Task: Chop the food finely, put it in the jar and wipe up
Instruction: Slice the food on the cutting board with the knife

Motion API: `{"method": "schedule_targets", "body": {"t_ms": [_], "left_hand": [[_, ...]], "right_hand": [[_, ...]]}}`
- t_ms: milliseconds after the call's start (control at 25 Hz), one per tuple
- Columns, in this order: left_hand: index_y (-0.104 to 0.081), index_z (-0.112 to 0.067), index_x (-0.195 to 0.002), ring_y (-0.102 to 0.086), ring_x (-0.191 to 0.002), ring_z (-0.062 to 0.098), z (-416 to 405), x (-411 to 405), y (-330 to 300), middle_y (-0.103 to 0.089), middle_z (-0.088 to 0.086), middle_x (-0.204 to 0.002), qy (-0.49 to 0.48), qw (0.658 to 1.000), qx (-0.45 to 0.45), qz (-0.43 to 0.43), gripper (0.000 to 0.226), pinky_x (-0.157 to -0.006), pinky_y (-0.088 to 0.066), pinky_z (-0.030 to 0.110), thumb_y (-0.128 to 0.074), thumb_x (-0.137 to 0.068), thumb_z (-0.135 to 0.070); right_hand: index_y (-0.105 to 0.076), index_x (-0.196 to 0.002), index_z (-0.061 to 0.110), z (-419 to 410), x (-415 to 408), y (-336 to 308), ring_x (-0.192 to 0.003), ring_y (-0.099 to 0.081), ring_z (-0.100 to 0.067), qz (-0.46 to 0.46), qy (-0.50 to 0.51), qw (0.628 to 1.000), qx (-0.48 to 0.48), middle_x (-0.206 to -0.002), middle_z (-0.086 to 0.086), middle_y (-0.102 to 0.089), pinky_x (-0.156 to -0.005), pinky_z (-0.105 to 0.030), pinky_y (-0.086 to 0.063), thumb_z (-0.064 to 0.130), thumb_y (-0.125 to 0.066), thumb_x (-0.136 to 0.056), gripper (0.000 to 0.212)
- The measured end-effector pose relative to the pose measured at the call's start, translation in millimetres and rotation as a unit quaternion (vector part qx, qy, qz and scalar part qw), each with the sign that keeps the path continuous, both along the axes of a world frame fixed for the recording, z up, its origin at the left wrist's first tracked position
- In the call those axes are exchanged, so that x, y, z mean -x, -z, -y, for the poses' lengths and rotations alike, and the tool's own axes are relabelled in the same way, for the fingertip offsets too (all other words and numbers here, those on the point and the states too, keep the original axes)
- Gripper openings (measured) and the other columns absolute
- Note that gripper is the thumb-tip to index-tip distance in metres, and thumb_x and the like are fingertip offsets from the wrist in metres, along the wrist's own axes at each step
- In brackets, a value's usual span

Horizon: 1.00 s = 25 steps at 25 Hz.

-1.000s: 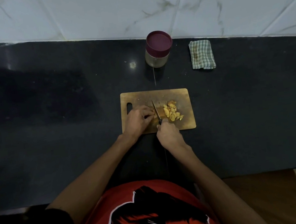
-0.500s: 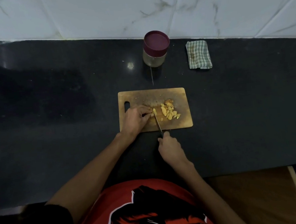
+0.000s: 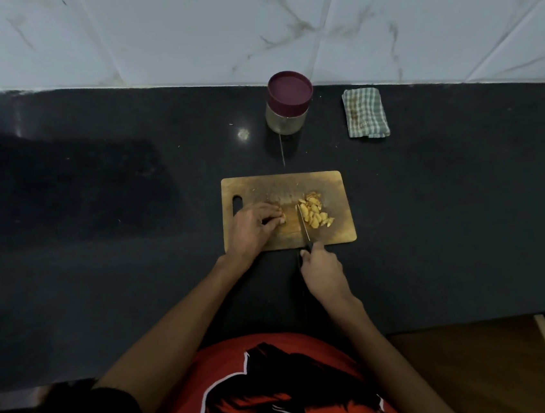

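A wooden cutting board [image 3: 332,183] lies on the black counter. A pile of yellow sliced food [image 3: 314,213] sits right of its middle. My right hand [image 3: 323,273] grips the handle of a knife [image 3: 303,225] at the board's near edge, with the blade pointing away along the left side of the pile. My left hand [image 3: 253,228] rests on the board's left half, fingers curled over a small uncut piece that is mostly hidden. Behind the board stands a clear jar [image 3: 287,107] with a maroon lid on.
A folded green checked cloth [image 3: 365,112] lies at the back right, next to the white tiled wall [image 3: 245,24]. The black counter [image 3: 98,224] extends to both sides. Its front edge runs just past my red shirt.
My right hand drew the knife back toward me, off the board's near edge. A freshly cut slice has joined the pile. My left hand's fingers pulled slightly left.
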<state>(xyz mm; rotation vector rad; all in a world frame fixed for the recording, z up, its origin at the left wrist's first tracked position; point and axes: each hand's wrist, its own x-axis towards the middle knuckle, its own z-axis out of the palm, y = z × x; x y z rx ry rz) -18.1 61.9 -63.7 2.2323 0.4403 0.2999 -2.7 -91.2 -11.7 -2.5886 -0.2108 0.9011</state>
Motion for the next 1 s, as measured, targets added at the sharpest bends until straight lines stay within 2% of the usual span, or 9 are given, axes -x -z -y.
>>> {"method": "schedule_targets", "body": {"t_ms": [200, 400, 560, 880, 1000], "left_hand": [[-0.075, -0.013, -0.097, -0.061, -0.100, 0.011, 0.0, -0.6, 1.8, -0.071, -0.001, -0.104, -0.008, 1.000, 0.001, -0.003, 0.018, -0.091, -0.048, 0.032, -0.073, -0.080, -0.018], [-0.074, -0.012, -0.099, -0.060, -0.104, 0.013, 0.1, -0.2, 0.8, -0.070, 0.001, -0.107, 0.005, 1.000, -0.023, -0.006, 0.017, -0.092, -0.046, 0.028, -0.070, -0.083, -0.016], [-0.074, -0.012, -0.099, -0.060, -0.103, 0.013, 1.0, -0.9, 2.5, -0.070, 0.000, -0.107, 0.000, 1.000, -0.019, -0.011, 0.017, -0.092, -0.048, 0.033, -0.070, -0.082, -0.017], [-0.074, -0.012, -0.098, -0.060, -0.102, 0.014, 0.8, -0.6, 1.6, -0.071, 0.001, -0.105, 0.001, 1.000, -0.014, -0.010, 0.016, -0.090, -0.049, 0.034, -0.070, -0.082, -0.015], [-0.075, -0.011, -0.097, -0.060, -0.101, 0.015, -0.6, -2.3, 3.3, -0.071, 0.001, -0.104, 0.000, 1.000, -0.012, -0.011, 0.016, -0.088, -0.049, 0.034, -0.070, -0.082, -0.014]], "right_hand": [[-0.049, -0.124, 0.006, -5.2, 3.4, -4.8, -0.107, -0.060, -0.030, -0.003, -0.026, 0.999, -0.021, -0.114, -0.014, -0.061, -0.083, -0.040, -0.047, 0.029, -0.038, -0.105, 0.031], [-0.048, -0.124, 0.009, -13.3, 2.0, -7.3, -0.104, -0.060, -0.027, 0.005, -0.051, 0.999, -0.014, -0.112, -0.011, -0.060, -0.078, -0.037, -0.046, 0.030, -0.039, -0.105, 0.029], [-0.048, -0.123, 0.010, -14.9, 2.1, -5.9, -0.104, -0.060, -0.029, 0.020, -0.061, 0.998, 0.004, -0.113, -0.013, -0.060, -0.085, -0.044, -0.051, 0.030, -0.039, -0.105, 0.029], [-0.045, -0.122, 0.010, -17.2, 5.8, -4.8, -0.100, -0.063, -0.027, 0.026, -0.069, 0.997, 0.022, -0.110, -0.012, -0.063, -0.078, -0.041, -0.052, 0.026, -0.039, -0.105, 0.025], [-0.046, -0.122, 0.010, -18.8, 2.0, -4.8, -0.100, -0.063, -0.027, 0.015, -0.068, 0.997, 0.024, -0.111, -0.013, -0.063, -0.080, -0.042, -0.052, 0.026, -0.039, -0.105, 0.025]]}}
